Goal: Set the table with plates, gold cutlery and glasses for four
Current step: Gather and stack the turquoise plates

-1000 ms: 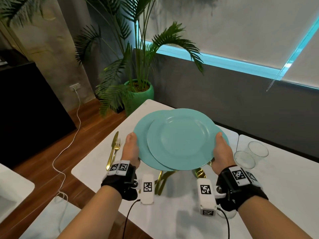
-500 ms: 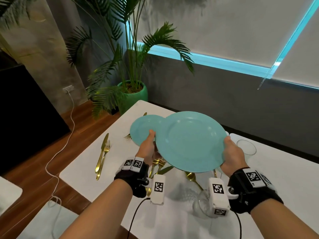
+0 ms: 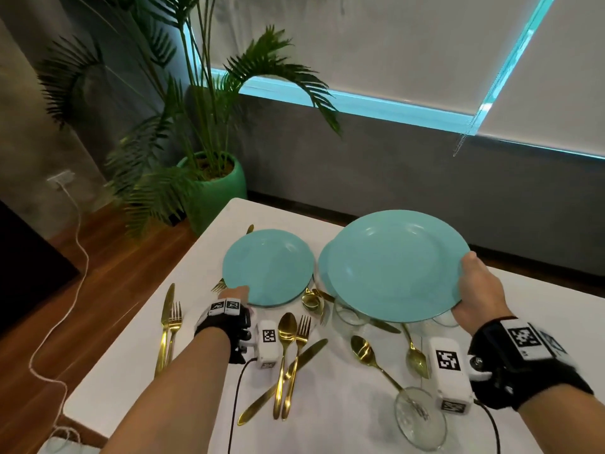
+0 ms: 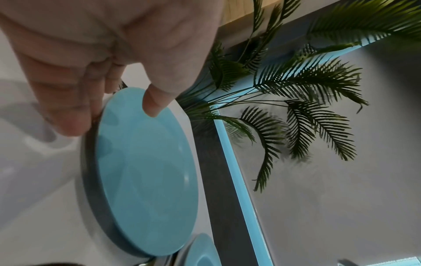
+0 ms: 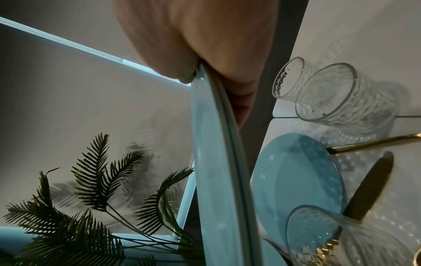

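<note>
— Holding what, exactly?
— My left hand [image 3: 236,293] pinches one teal plate [image 3: 269,267] low over the white table [image 3: 327,404]; my right hand [image 3: 478,291] grips the stacked plates [image 3: 394,265], raised above the glasses [image 5: 344,95] and gold cutlery [image 3: 288,355].

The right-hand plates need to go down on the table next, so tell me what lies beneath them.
Straight down is blocked. Under the plate stack in the right hand stand two clear glasses, one at its near-left edge, one by the hand, with loose gold cutlery between and beside them.
</note>
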Tool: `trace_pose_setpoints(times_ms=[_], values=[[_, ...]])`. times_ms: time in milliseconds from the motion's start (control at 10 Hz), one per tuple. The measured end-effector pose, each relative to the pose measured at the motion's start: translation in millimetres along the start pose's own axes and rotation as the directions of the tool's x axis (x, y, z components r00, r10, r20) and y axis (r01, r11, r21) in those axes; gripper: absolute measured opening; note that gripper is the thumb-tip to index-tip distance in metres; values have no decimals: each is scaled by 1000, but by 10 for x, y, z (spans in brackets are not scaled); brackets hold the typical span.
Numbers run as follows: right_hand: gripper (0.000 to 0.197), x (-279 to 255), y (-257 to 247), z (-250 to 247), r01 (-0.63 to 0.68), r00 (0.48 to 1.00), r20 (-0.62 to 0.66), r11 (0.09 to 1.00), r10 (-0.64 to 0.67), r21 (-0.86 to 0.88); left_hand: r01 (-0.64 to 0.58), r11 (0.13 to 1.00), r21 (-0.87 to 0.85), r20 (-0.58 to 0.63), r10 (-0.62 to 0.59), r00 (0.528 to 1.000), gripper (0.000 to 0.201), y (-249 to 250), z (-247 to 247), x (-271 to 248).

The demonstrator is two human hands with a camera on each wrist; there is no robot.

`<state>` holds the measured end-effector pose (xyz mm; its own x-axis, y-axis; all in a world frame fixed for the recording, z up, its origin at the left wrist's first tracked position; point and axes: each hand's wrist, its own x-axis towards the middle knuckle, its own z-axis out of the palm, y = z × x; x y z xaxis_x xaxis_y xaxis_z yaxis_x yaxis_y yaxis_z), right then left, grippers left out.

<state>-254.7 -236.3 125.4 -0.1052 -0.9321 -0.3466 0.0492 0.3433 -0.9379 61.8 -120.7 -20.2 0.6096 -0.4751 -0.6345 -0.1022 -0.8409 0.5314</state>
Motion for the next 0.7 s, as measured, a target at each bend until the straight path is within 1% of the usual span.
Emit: trace_pose_setpoints(times_ms=[100, 200, 300, 400, 500, 600, 700], values=[[46, 34, 34, 59, -11, 1000, 2, 1000, 11, 0, -66, 996, 56, -41, 68, 997, 47, -27, 23, 89], [45, 60, 77, 141, -50, 998, 24, 999, 49, 12, 97, 861, -499, -53, -143, 988, 42, -13, 102, 104], [34, 57, 92, 216, -99, 994, 52, 995, 100, -14, 21, 757, -653, -65, -84, 994, 36, 70, 72, -20], [28, 3, 89, 326, -153, 983, 93, 988, 156, -33, -40, 628, -777, -100, -60, 993, 39, 107, -20, -39], [26, -62, 82, 478, -164, 976, 146, 986, 163, -8, -118, 560, -820, -160, -27, 987, 27, 136, -117, -94], [24, -103, 100, 649, -172, 966, 201, 985, 164, 24, -188, 466, -865, -194, 35, 980, 36, 137, -226, -219], [26, -107, 153, 814, -197, 954, 246, 976, 170, 88, -242, 430, -869, -233, 75, 970, 38, 150, -282, -370]])
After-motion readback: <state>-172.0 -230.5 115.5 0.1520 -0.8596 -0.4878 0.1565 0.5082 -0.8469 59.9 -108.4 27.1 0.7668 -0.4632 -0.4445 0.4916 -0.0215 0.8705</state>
